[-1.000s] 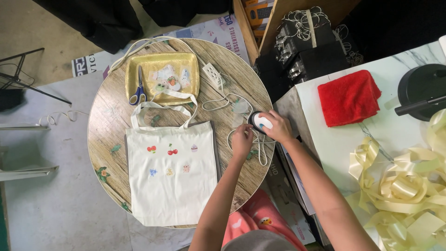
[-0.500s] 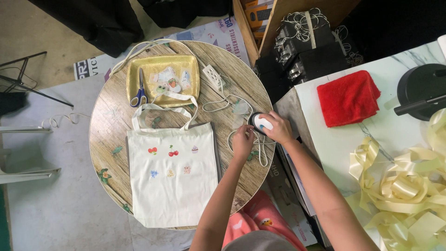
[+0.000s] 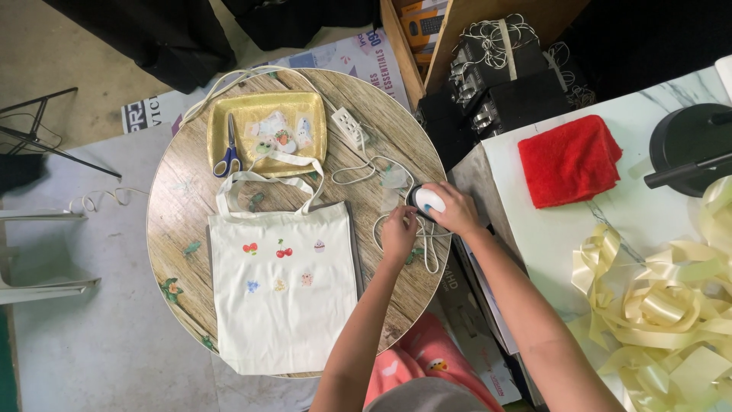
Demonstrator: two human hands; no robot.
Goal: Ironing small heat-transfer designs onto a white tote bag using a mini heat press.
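While right hand (image 3: 456, 210) grips the mini iron (image 3: 427, 201) (right of tote bag (image 3: 284, 288)), left hand (image 3: 399, 233) pinches its cord (image 3: 381, 229).

A cream tote bag (image 3: 284, 294) with small patches lies flat on the round wooden counter (image 3: 183, 198). Above it, a gold tray (image 3: 217, 114) holds blue-handled scissors (image 3: 229, 152). A white power strip (image 3: 349, 128) lies beside the tray. To the right are a red towel (image 3: 570, 160) and pale yellow ribbon (image 3: 656, 297).

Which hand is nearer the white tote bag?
Left. The left hand sits just beside the right edge of the tote bag; the right hand is farther right, on the small white device.
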